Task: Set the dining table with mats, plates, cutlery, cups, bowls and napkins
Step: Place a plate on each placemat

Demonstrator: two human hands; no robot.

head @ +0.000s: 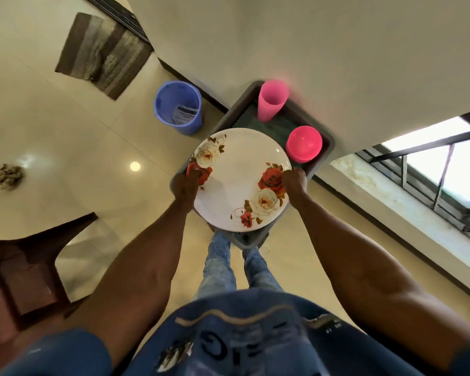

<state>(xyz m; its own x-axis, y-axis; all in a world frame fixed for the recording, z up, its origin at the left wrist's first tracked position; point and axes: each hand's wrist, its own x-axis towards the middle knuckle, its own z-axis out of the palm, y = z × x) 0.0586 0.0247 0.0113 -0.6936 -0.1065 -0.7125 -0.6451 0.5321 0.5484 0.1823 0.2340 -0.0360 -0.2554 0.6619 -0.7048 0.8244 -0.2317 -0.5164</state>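
I carry a grey tray (326, 156) in front of me, above the floor. A white plate with red and white roses (239, 183) lies on its near part. Behind the plate stand a tall pink cup (270, 103) and a pink bowl (304, 143), on a dark green mat (280, 126). My left hand (185, 185) grips the tray's left edge beside the plate. At the right edge, my right hand (295, 183) grips the tray, its fingers over the plate's rim.
A blue bin (178, 107) stands on the tiled floor by the wall. A striped brown doormat (103, 54) lies farther left, and a crumpled rag (8, 176) at far left. A brown chair (25, 272) is at my lower left. A barred window (434, 169) is on the right.
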